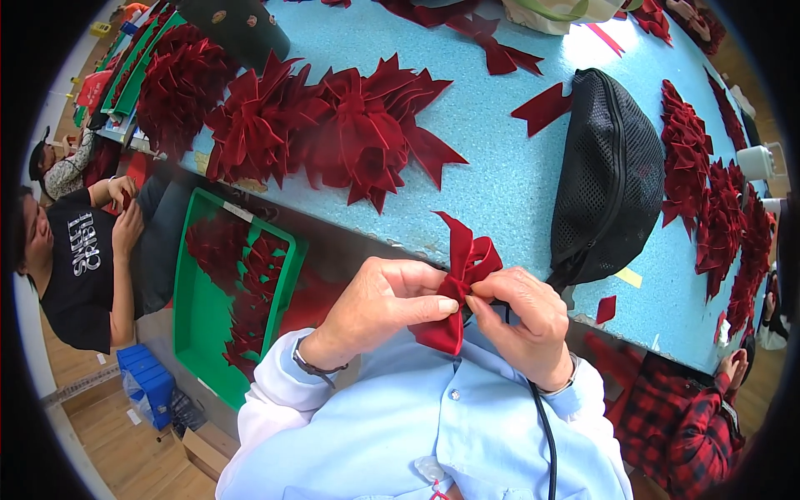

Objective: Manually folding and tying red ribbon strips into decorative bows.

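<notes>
A dark red velvet bow is held up in front of my chest, just off the near edge of the blue table. My left hand pinches it near the centre knot, thumb laid across the front. From the other side, my right hand grips the same knot between thumb and forefinger. One ribbon tail points up and a wide end hangs down. Finished-looking bows lie heaped in a pile beyond my left hand. A black mesh zip pouch stands beyond my right hand.
A green bin with red bows sits below the table at left, near a seated person in black. Blue crates stand on the floor. More bow piles line the right side. A person in a checked shirt sits at lower right.
</notes>
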`<state>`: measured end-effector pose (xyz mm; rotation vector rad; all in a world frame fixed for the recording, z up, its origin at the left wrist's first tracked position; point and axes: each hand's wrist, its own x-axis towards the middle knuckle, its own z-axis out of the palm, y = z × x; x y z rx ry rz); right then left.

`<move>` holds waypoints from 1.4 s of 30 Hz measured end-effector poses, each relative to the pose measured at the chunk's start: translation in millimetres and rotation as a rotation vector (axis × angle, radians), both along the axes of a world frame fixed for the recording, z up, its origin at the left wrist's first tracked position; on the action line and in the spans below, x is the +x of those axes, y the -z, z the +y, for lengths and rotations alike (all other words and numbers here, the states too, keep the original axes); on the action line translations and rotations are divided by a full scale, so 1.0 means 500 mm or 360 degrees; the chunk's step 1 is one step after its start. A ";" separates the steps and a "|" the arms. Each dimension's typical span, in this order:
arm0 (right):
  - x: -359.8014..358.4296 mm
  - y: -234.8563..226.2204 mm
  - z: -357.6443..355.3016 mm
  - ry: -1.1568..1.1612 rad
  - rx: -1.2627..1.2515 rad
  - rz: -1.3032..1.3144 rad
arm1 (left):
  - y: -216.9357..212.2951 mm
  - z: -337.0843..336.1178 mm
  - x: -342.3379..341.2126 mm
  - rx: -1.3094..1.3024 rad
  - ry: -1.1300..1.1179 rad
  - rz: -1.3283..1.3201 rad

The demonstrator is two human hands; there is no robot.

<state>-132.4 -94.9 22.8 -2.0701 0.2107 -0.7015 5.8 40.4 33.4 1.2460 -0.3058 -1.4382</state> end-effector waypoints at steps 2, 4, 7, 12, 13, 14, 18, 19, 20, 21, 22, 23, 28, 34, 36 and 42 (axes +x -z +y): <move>0.001 0.001 0.000 -0.0002 -0.0047 0.0004 | -0.004 -0.002 -0.003 -0.0010 -0.0007 -0.0043; 0.002 0.001 0.000 -0.0007 -0.0121 -0.0020 | -0.002 0.000 -0.005 -0.0013 -0.0010 -0.0063; 0.000 0.003 0.001 -0.0039 -0.0170 -0.0035 | 0.012 0.006 -0.005 -0.0060 0.0027 -0.0117; -0.003 0.006 0.008 -0.0102 -0.0196 -0.0026 | 0.004 0.008 -0.006 -0.0009 0.0053 0.0018; -0.003 0.007 0.009 -0.0107 -0.0197 -0.0021 | 0.005 0.009 -0.005 0.0001 0.0063 0.0037; -0.003 0.008 0.011 -0.0109 -0.0194 -0.0019 | 0.007 0.011 -0.003 0.0012 0.0071 0.0056; -0.001 0.012 0.015 -0.0043 -0.0104 0.0058 | 0.019 0.014 0.005 0.0042 0.0145 0.0062; 0.001 0.013 0.014 -0.0040 -0.0064 0.0065 | 0.022 0.013 0.008 0.0049 0.0178 0.0054; 0.004 0.014 0.011 -0.0038 -0.0025 0.0072 | 0.025 0.010 0.012 0.0051 0.0172 0.0055; 0.008 0.014 0.006 -0.0035 0.0013 0.0077 | 0.026 0.006 0.016 0.0073 0.0154 0.0096; 0.008 0.012 0.007 -0.0031 0.0007 0.0076 | 0.026 0.006 0.018 0.0090 0.0145 0.0135; 0.008 0.010 0.006 -0.0013 -0.0006 0.0085 | 0.025 0.004 0.020 0.0101 0.0140 0.0170; -0.007 0.010 -0.001 0.0031 -0.0059 0.0134 | 0.018 -0.009 0.011 0.0009 0.0150 -0.0045; -0.019 -0.010 -0.001 -0.0053 0.0059 -0.0004 | -0.014 -0.003 -0.020 -0.0051 -0.0035 -0.0171; -0.034 -0.038 0.009 0.0052 -0.0100 0.0001 | -0.041 -0.007 -0.035 -0.0290 0.0033 -0.0222; -0.055 -0.064 0.009 0.0166 -0.0145 -0.0015 | -0.084 -0.048 -0.045 -0.0069 0.0184 -0.0576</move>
